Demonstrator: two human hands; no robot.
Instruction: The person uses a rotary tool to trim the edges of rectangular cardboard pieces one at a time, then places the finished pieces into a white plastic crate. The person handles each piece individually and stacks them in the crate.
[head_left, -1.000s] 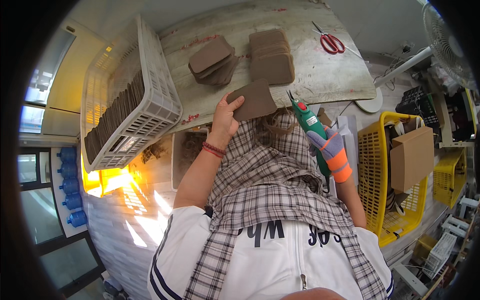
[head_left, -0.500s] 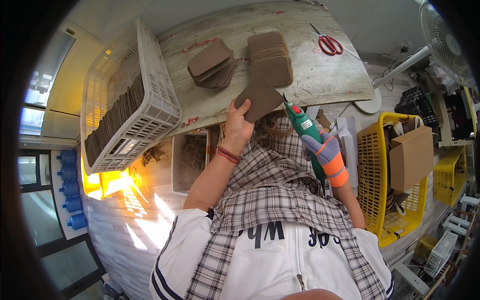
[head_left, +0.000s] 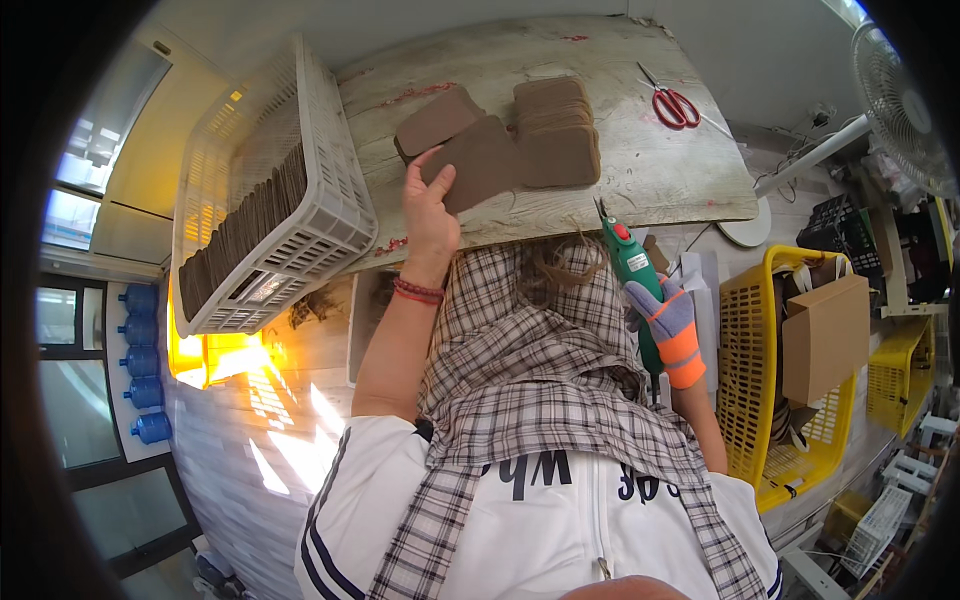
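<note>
In my bare left hand (head_left: 434, 215), closed at its edge, is a flat brown piece (head_left: 475, 165) with rounded corners. It hangs over the near side of the table, partly covering a fanned pile of like pieces (head_left: 438, 117). Just right of it lies a neater stack of brown pieces (head_left: 557, 150). My right hand (head_left: 660, 315), in a grey and orange glove, is wrapped round a green electric hand tool (head_left: 630, 258) with a red button. The tool's thin dark tip points at the table's front edge, apart from the brown piece.
Red-handled scissors (head_left: 675, 108) lie at the right of the worn table (head_left: 640, 190). A white crate (head_left: 345, 215) of upright brown pieces leans at the left. Brown scraps (head_left: 575, 265) rest on my checked apron. A yellow basket (head_left: 745, 365) holding a cardboard box stands right.
My left hand has carried the brown piece left and away from the tool's tip, over the fanned pile. The right hand with the tool has shifted slightly right in the picture.
</note>
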